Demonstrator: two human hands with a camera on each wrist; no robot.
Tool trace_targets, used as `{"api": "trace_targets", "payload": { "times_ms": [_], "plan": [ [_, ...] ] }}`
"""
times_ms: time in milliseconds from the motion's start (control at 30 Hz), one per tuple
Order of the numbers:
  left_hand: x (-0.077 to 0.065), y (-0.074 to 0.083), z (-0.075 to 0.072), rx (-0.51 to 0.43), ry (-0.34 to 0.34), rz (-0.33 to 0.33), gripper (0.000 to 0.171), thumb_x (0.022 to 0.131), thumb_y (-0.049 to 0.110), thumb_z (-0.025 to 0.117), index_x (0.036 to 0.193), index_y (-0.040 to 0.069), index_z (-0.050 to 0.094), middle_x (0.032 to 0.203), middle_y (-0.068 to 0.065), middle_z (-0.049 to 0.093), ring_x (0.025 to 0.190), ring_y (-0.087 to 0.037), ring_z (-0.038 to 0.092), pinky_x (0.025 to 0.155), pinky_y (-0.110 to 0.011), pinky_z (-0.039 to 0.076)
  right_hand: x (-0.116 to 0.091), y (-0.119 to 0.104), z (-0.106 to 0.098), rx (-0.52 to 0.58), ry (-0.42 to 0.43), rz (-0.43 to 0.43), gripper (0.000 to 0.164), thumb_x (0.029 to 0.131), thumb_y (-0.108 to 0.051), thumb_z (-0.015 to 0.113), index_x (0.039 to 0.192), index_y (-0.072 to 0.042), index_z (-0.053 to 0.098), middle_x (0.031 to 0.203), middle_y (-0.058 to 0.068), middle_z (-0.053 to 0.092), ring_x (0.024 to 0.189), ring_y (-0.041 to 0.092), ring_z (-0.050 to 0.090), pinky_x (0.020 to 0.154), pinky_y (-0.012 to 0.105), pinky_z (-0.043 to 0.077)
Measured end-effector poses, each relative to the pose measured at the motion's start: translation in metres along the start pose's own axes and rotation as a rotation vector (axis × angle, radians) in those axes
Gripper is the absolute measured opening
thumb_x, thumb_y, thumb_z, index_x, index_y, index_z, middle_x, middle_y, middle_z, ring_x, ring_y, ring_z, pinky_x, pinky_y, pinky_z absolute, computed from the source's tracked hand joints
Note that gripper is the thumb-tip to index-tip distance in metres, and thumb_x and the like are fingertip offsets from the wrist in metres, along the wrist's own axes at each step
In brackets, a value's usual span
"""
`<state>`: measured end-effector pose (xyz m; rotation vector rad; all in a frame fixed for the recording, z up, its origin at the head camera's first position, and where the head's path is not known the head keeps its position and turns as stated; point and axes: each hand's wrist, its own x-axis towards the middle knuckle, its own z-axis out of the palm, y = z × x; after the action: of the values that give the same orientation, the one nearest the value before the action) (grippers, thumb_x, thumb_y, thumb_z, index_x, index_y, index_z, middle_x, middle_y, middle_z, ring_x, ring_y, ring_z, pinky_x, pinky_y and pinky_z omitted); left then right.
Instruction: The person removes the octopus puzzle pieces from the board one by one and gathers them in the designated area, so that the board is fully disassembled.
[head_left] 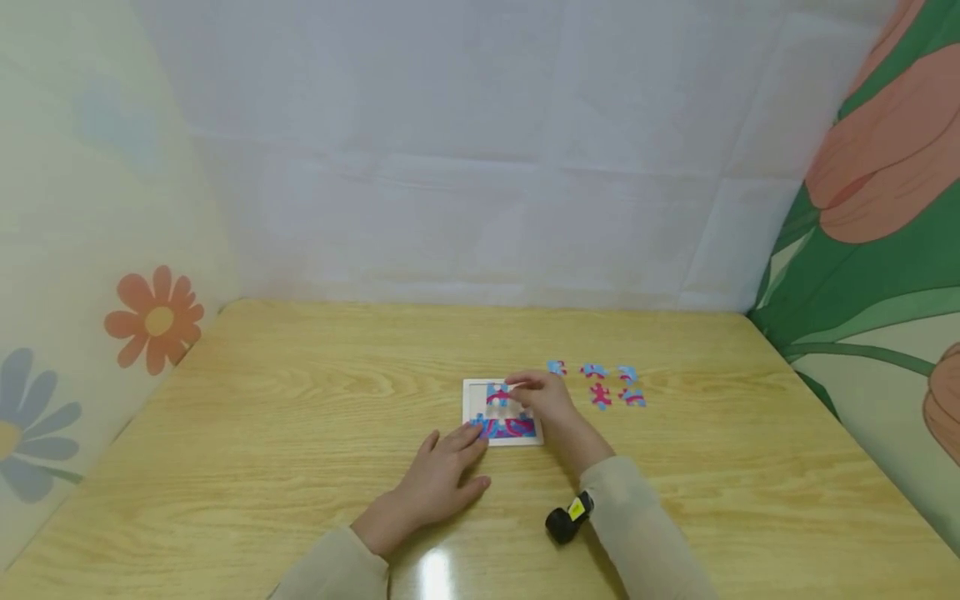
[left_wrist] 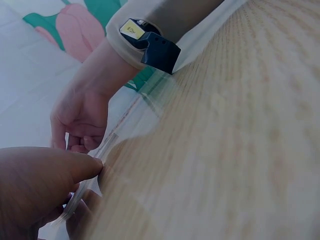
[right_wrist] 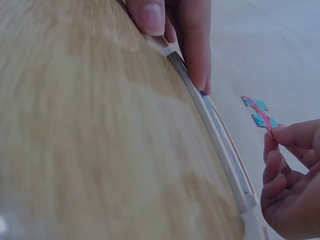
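Observation:
A white-rimmed jigsaw tray point(head_left: 466, 408) lies on the table, with blue, pink and purple pieces point(head_left: 517, 428) along its near side. My left hand point(head_left: 444, 479) rests at the tray's near left corner, fingers extended and their tips touching it. Over the tray's right part, my right hand point(head_left: 551, 404) pinches a jigsaw piece point(right_wrist: 259, 111) between thumb and fingers. That piece is light blue with a pink band, and the right wrist view has it raised above the tray. Part of the tray's right side is hidden by the right hand.
Several loose jigsaw pieces point(head_left: 600, 395) lie on the wooden table point(head_left: 315, 375) to the right of the tray. A black wrist camera point(head_left: 567, 518) sits on the right sleeve. White cloth point(head_left: 480, 167) hangs behind the table, with flower-patterned walls at both sides.

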<state>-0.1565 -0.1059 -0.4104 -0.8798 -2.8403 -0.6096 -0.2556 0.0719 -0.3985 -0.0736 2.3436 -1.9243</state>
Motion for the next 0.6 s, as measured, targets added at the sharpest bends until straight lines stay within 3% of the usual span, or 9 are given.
{"api": "trace_targets", "payload": {
  "times_ms": [200,433,600],
  "plan": [
    [-0.001,0.0,0.0,-0.001,0.001,-0.008,0.053,0.082,0.034,0.055,0.122,0.0,0.047,0.131,-0.013,0.036,0.12,-0.027,0.03,0.092,-0.056,0.018,0.002,0.0,-0.01,-0.117,0.03,-0.006,0.017,0.077,0.001,0.06,0.093,0.001,0.064,0.079,0.006,0.059,0.068,0.014,0.051,0.061,0.025,0.043],
    [-0.002,0.0,0.0,0.001,0.002,-0.002,0.053,0.081,0.033,0.055,0.122,0.0,0.047,0.132,-0.013,0.036,0.12,-0.027,0.031,0.092,-0.056,0.018,0.003,0.003,-0.03,-0.063,0.061,-0.02,0.017,0.076,0.005,0.058,0.093,0.006,0.062,0.072,0.007,0.058,0.056,0.011,0.048,0.049,0.021,0.039],
    [-0.002,0.0,0.001,0.01,0.003,0.003,0.053,0.082,0.033,0.055,0.123,0.001,0.046,0.132,-0.013,0.036,0.121,-0.027,0.03,0.093,-0.056,0.018,0.002,0.004,-0.047,-0.095,0.061,-0.028,0.018,0.077,0.002,0.06,0.095,0.006,0.061,0.074,0.005,0.059,0.055,0.012,0.048,0.046,0.021,0.037]
  ]
}}
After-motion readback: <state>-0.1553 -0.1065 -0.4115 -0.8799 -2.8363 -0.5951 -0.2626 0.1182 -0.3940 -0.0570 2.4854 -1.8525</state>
